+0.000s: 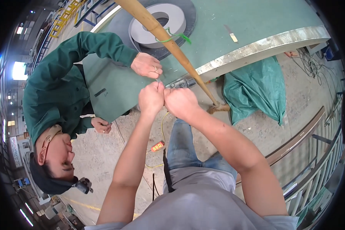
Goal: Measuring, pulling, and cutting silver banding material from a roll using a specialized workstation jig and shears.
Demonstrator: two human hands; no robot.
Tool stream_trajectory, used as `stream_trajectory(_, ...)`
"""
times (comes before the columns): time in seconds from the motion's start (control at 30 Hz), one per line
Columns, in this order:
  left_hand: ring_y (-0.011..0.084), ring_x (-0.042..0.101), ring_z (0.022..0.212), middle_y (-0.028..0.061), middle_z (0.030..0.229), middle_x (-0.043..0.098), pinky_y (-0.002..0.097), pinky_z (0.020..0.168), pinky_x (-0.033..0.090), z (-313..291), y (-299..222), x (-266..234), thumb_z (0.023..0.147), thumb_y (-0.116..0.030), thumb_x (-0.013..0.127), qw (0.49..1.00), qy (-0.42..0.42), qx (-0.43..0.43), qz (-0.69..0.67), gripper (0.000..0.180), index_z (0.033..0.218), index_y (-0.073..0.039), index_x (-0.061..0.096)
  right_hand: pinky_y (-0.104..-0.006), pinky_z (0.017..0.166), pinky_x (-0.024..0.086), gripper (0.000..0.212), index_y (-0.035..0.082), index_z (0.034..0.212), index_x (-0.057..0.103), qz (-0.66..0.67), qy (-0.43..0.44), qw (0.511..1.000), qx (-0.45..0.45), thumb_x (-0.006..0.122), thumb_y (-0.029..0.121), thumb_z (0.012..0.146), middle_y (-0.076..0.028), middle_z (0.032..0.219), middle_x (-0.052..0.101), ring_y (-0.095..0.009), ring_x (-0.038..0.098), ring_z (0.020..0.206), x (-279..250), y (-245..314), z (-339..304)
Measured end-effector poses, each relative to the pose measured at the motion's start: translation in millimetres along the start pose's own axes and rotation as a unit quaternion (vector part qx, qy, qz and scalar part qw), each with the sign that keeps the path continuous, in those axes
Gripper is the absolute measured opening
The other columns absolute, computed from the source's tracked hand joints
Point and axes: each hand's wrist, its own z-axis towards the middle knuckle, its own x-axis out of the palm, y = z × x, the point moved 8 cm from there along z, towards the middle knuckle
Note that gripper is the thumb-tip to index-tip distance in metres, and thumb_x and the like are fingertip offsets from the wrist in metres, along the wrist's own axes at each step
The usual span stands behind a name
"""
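Observation:
My left hand [151, 97] and my right hand [182, 101] are both closed and pressed together in front of the green tabletop's near edge. Whatever their fingers pinch is hidden or too small to name. Just beyond my left hand is a co-worker's hand [147, 65] with a ring, and something thin seems to lie between the two. A bamboo pole [168, 42] slants past the far side of my right hand, with a green tie [178, 36] near it. Behind my hands, a metal fitting [184, 83] sits at the table's edge.
The green table [214, 15] carries a grey ring-shaped roll [176, 23] and a knife [230, 33]. A green tarp bundle [255, 92] lies under its right side. A co-worker in green [61, 88] leans in from the left. A red digital display [157, 146] hangs on a yellow cord.

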Motion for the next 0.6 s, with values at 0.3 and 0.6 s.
stream_trajectory(0.3, 0.0429, 0.059, 0.073, 0.0248, 0.076, 0.059, 0.0470, 0.064, 0.045, 2, -4, -5, 0.091, -0.031, 0.054, 0.999, -0.017, 0.021, -0.019, 0.035, 0.076, 0.001, 0.060, -0.0376, 0.056, 0.055, 0.011, 0.004, 0.078, 0.060, 0.012, -0.021, 0.998, -0.052, 0.052, 0.012, 0.079, -0.012, 0.071, 0.067, -0.025, 0.068, 0.063, 0, 1, 0)
stream_trajectory(0.6, 0.0428, 0.060, 0.072, 0.0236, 0.073, 0.061, 0.0494, 0.065, 0.048, -16, -13, -9, 0.088, -0.028, 0.055, 1.000, -0.011, 0.018, 0.022, 0.030, 0.074, -0.001, 0.060, -0.0378, 0.053, 0.054, 0.011, 0.005, 0.073, 0.061, 0.045, 0.023, 0.999, -0.013, 0.054, 0.012, 0.077, -0.013, 0.068, 0.066, -0.026, 0.068, 0.061, -8, 2, -18)
